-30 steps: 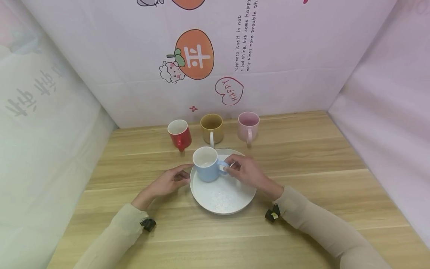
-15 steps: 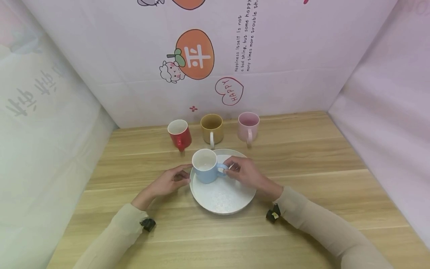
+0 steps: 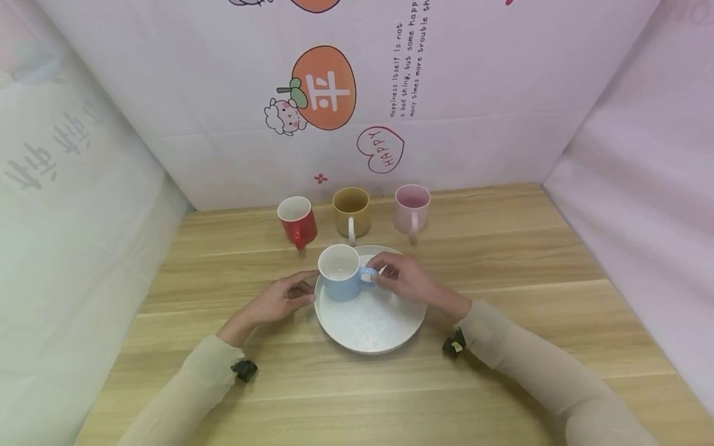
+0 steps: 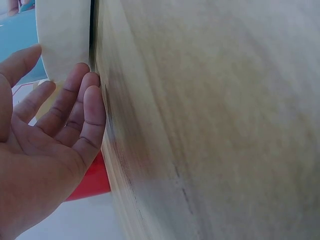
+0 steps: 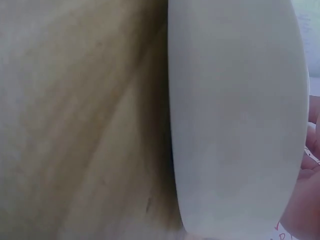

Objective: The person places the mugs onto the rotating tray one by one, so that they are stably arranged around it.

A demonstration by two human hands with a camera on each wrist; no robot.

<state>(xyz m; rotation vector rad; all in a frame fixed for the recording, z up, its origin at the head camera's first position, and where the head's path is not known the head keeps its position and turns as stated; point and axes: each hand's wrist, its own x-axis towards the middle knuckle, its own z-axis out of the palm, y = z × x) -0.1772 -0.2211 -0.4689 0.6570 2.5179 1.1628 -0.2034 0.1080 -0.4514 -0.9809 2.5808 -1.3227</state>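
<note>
A light blue mug (image 3: 341, 284) with a white inside is upright over the left part of a round white plate (image 3: 368, 328) with a raised rim. My right hand (image 3: 409, 279) pinches the mug's handle, which points right. In the right wrist view the plate's side (image 5: 237, 120) hides most of that hand. At the plate's left rim is my left hand (image 3: 281, 300), fingers relaxed and apart, with its fingertips right at the rim and its index finger reaching toward the mug. The left wrist view shows the loosely bent fingers (image 4: 93, 117) beside the plate's outer wall (image 4: 64, 37).
Behind the plate, a red mug (image 3: 299, 224), a mustard yellow mug (image 3: 357, 217) with a white handle and a pink mug (image 3: 411, 214) stand in a row. All their handles face me. A white printed cloth (image 3: 223, 118) hangs along the back edge of the wooden table (image 3: 312, 402).
The blue mug has shifted slightly left over the plate, with my right hand on its handle. My left hand stays at the rim, and the other mugs have not moved.
</note>
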